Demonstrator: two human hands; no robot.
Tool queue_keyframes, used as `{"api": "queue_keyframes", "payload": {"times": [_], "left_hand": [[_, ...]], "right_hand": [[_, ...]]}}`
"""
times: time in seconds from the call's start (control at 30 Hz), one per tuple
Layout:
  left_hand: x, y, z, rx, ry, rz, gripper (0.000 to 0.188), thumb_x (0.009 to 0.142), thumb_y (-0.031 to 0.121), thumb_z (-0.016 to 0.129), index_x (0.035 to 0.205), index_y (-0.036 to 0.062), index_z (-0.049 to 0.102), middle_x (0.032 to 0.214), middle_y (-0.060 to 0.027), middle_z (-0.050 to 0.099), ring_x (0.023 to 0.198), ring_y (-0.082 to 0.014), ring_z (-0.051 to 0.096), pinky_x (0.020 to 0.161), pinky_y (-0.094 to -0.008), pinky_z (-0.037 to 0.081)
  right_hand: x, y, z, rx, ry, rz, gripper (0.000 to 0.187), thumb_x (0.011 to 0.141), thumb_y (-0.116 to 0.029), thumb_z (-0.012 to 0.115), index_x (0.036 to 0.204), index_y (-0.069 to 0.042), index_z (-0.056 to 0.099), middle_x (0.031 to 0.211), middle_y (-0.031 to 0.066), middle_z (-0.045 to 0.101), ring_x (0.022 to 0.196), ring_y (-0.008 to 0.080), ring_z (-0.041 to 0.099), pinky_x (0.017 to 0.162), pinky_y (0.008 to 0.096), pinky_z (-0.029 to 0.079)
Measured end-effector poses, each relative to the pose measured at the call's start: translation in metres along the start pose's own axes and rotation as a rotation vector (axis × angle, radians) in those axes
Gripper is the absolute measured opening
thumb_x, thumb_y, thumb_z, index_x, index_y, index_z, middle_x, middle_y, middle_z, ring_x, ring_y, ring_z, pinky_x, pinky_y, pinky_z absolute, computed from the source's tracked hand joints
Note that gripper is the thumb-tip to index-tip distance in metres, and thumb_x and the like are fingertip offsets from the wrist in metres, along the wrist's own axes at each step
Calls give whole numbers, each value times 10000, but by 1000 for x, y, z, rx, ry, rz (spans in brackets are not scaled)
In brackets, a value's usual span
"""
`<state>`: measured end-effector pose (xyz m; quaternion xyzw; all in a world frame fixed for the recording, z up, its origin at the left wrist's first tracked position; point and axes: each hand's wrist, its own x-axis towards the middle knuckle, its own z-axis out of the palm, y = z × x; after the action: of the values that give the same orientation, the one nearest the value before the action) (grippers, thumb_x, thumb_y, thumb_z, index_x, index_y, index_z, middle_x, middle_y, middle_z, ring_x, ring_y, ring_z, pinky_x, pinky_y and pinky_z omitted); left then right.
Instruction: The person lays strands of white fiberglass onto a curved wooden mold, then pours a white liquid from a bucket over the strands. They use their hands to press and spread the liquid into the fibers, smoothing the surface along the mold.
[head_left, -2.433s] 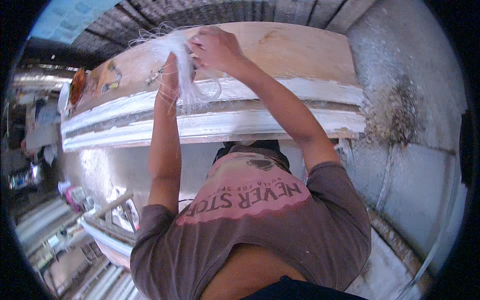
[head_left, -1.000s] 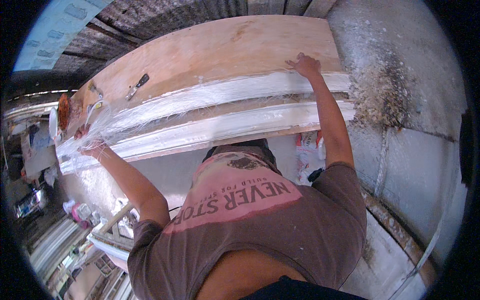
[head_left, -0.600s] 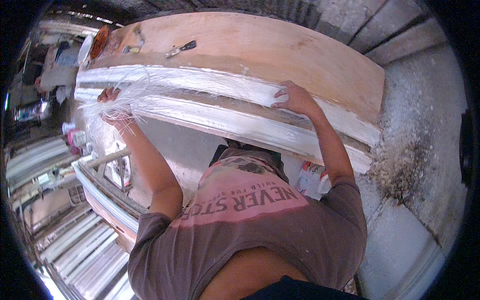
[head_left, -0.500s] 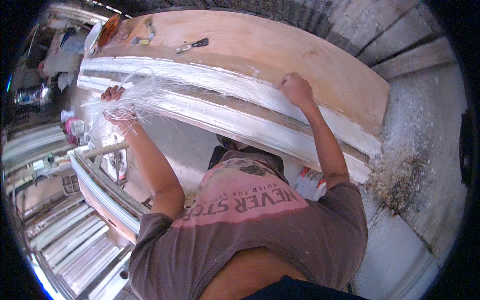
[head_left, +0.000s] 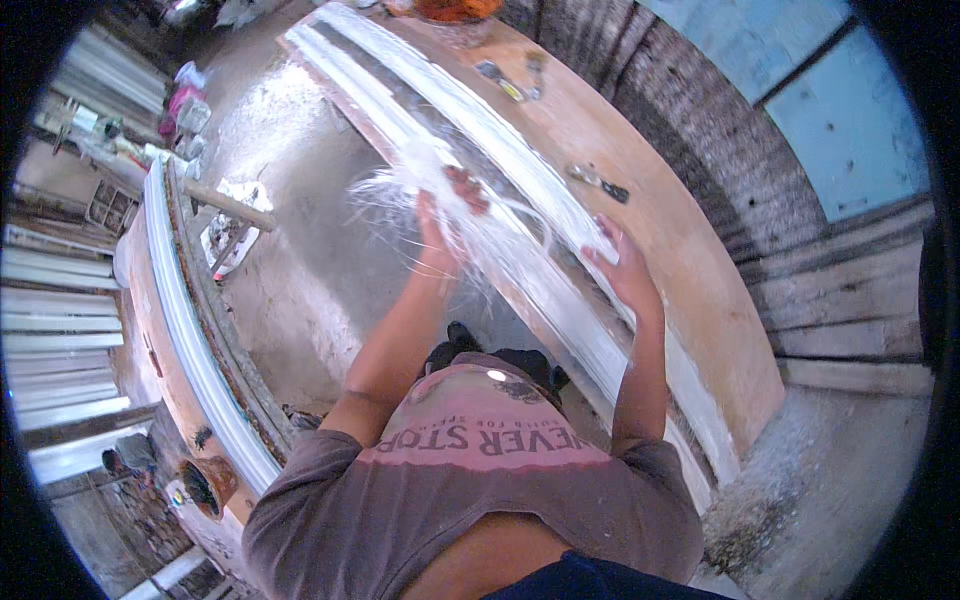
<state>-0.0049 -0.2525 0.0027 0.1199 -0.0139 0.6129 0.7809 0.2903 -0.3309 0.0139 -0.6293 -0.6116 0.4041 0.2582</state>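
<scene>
Clutching a white fibre bundle over the near edge of the board, the left hand apparently steadies it, next needing firm hold, the right hand spread at the farther white strip.

A rough workshop: a long board bears white mouldings and a scraper, beside a corrugated wall; pale strips, probably more mouldings, lie at the blurred left edge.

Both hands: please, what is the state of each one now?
Left hand: closed around a bundle of white fibres.
Right hand: open, at the white strip; whether it touches cannot be told.
</scene>
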Motion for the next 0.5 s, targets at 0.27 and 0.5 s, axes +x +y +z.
{"api": "queue_keyframes", "payload": {"times": [0.27, 0.5], "left_hand": [[65, 64, 8, -134, -25, -105, 306, 879, 375, 567, 959, 86, 511, 812, -31, 476, 732, -170, 472, 622, -302, 437], [157, 202, -40, 53, 110, 27, 306, 927, 408, 498, 926, 103, 503, 752, -14, 457, 693, -150, 466, 582, -282, 431]], "right_hand": [[66, -102, 150, 342, -147, -86, 1004, 736, -172, 799, 1493, -62, 149, 1396, 132, 431, 1174, 252, 509, 964, 382, 425], [179, -136, 185, 413, -43, 197, 378, 869, -223, 690, 1179, -32, 587, 860, -6, 610, 785, 74, 531, 700, 252, 448]]}}
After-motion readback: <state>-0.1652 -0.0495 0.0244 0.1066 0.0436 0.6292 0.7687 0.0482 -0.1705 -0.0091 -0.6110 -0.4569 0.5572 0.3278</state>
